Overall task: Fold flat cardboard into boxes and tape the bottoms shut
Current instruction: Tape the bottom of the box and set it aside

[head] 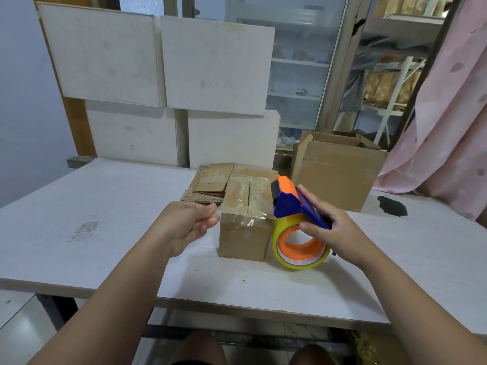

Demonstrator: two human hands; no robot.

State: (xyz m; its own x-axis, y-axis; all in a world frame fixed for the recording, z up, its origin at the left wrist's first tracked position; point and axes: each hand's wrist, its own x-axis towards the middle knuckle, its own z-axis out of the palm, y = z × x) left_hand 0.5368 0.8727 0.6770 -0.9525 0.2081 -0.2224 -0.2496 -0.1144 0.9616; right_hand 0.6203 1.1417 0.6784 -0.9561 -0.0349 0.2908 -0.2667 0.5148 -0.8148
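Gripping the tape dispenser [287,206] beside the box [245,238], which sits taped seam up on the table [105,206], the right hand [334,230] seems poised for another strip; the left hand [184,225] curls nearby, its hold unclear.

Head-worn wide-angle view only, facing forward and down, close above the table [105,206]; shelving [390,75] well beyond the fingers [208,219], knees [200,349] nearer.

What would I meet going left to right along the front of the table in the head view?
Left to right: left hand → small taped cardboard box → tape dispenser → right hand.
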